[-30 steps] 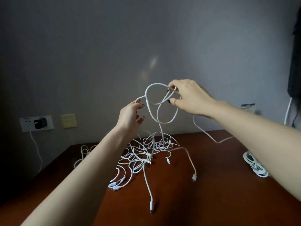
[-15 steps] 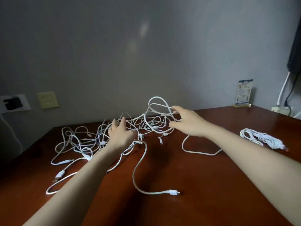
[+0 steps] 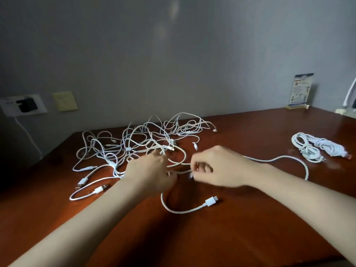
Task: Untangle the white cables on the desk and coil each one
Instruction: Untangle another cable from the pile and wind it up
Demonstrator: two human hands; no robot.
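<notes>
Though the left hand [image 3: 152,170] blurs, the right hand [image 3: 215,166] pinches a white cable [image 3: 182,171].

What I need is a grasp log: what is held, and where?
Right hand pinches a white cable mid-length; left hand's grip on it is too blurred to tell.

I see the desk [image 3: 231,237] as reddish-brown wood, smooth and polished, with a soft sheen. The white cables [image 3: 146,143] look sheathed in smooth matt plastic. Their USB plugs [image 3: 99,189] have white plastic bodies and metal tips. The wall [image 3: 173,54] reads as flat matt paint, and the socket plate [image 3: 7,105] as smooth plastic.
</notes>
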